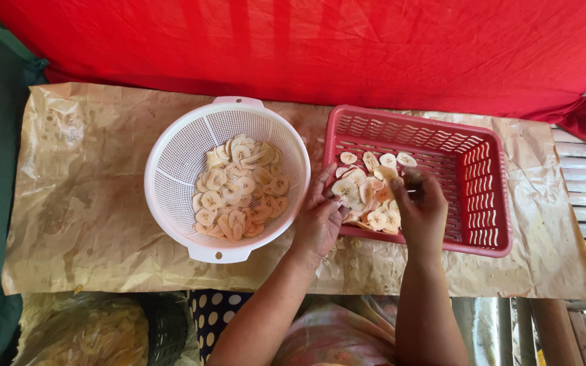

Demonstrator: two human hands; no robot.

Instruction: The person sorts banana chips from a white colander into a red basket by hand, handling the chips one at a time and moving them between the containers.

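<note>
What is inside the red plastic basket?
The red plastic basket holds pale banana slices at its left end. Both hands, left hand and right hand, cover some slices.

place: makeshift food-prep stall | cues: red tarp, paper-covered table, sliced chips

We extend both forearms forward; left hand half-open, fingers raised; right hand curled, knuckles up.

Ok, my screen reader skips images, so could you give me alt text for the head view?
Seen from above, a person's left hand and right hand reach into a red plastic basket holding pale banana slices. Beside it, a white round colander holds more slices, both on crumpled brown paper against red cloth.
</note>
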